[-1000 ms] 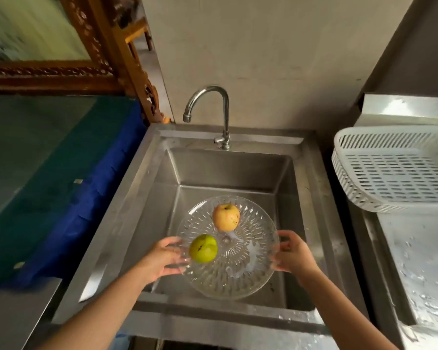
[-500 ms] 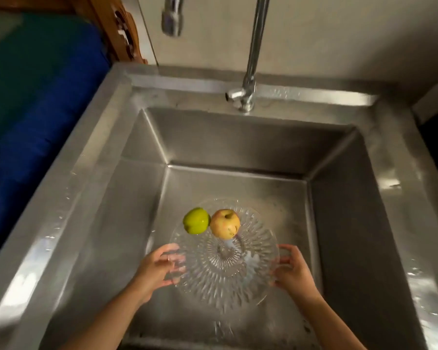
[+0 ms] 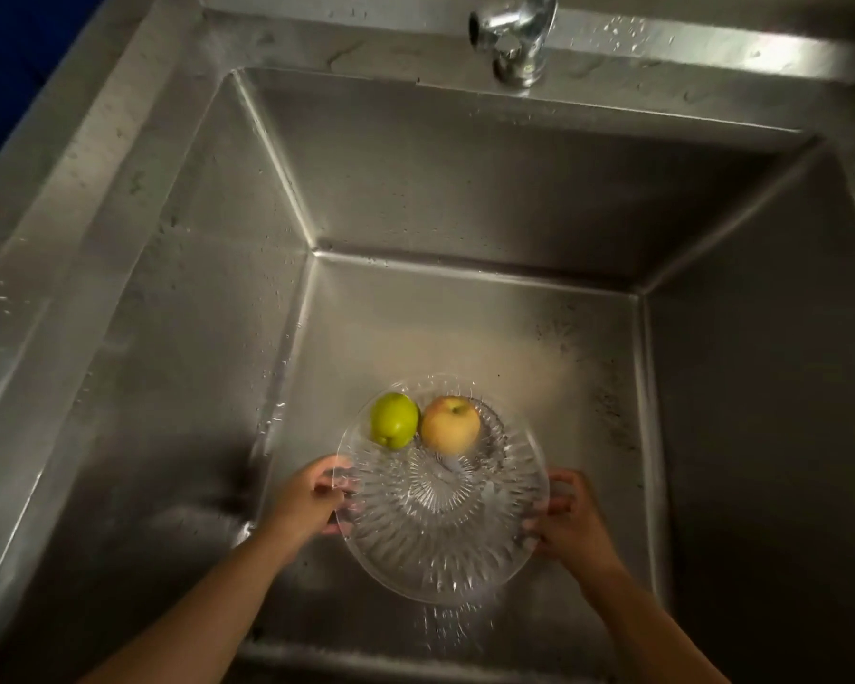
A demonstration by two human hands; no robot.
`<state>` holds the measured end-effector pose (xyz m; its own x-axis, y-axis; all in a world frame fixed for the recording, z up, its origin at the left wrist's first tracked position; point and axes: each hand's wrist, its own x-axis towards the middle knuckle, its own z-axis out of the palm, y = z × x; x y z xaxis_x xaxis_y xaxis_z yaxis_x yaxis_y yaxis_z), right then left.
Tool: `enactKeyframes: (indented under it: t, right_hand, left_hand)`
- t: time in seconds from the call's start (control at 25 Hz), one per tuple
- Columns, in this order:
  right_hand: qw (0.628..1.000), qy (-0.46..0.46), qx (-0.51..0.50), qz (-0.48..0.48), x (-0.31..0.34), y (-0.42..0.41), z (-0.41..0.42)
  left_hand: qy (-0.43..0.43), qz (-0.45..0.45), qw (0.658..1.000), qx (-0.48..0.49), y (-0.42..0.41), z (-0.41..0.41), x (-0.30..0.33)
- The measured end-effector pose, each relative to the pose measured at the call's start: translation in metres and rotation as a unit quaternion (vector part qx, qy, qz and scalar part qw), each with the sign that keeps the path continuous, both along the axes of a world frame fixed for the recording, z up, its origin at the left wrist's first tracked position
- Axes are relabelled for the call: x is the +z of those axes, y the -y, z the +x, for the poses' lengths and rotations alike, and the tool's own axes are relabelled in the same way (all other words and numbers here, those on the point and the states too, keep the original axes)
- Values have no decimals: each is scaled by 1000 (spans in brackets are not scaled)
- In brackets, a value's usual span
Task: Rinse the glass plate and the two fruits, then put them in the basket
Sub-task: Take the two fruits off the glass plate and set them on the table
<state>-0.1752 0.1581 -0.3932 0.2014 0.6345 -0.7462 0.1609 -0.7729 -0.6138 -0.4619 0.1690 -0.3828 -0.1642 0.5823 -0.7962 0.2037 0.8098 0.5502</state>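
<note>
A round ribbed glass plate [image 3: 440, 540] is low inside the steel sink [image 3: 179, 269]. My left hand [image 3: 307, 501] grips its left rim and my right hand [image 3: 568, 520] grips its right rim. Two fruits sit side by side at the plate's far edge: a green apple [image 3: 394, 419] on the left and a yellow-orange apple [image 3: 450, 424] touching it on the right. The basket is out of view.
The tap's base and handle [image 3: 514, 37] stand on the back ledge of the sink, top centre; no water stream is visible. Water droplets dot the sink rim and floor. A dark blue surface [image 3: 6, 61] lies beyond the sink's left rim.
The view has closed in on the sink, and the basket and wall are gone from view. Both hands have lowered the plate deep into the basin. The green apple rolled from near the left rim to beside the yellow one.
</note>
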Motion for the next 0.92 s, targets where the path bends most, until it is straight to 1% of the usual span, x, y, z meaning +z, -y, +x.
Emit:
enactKeyframes:
  t: [0.12,0.24,0.28,0.36,0.4,0.44,0.48,0.56,0.64,0.72,0.8,0.88,0.92]
  right_hand:
    - [1000,13,22,-8,-14,2,1]
    - [994,61,90,-15,-20,-2,2]
    - [989,89,114,-14,-19,-5,3]
    - [982,141,123,17,-11,-16,4]
    - [978,166,117,51,-5,-23,1]
    - [972,185,116,90,3,-32,-4]
    - [966,185,127,128,10,-43,-13]
    - [959,137,185,168,19,-64,-36]
    - [951,87,258,149,20,-78,-58]
    - [942,79,299,127,14,-85,-67]
    - [941,85,305,121,6,-86,-68]
    - [950,73,283,114,2,-86,-66]
    - [958,60,262,102,2,-86,-64]
  left_hand:
    - [-29,6,999,-23,2,1,-10]
    - [-51,13,998,-30,5,5,-15]
    - [-82,30,995,-50,4,5,-15]
    - [-189,89,973,-97,-2,6,-13]
    - [-229,124,961,-89,-5,6,-11]
    - [-237,148,958,-61,-9,9,-7]
    - [-219,151,963,-28,-15,14,-3]
    - [-138,103,985,1,-27,28,5]
    - [-56,38,997,20,-35,42,7]
    - [-26,1,998,55,-42,50,5]
    - [-15,-9,995,101,-45,54,2]
    - [8,-1,990,139,-45,57,-1]
    - [11,15,990,140,-44,59,-1]
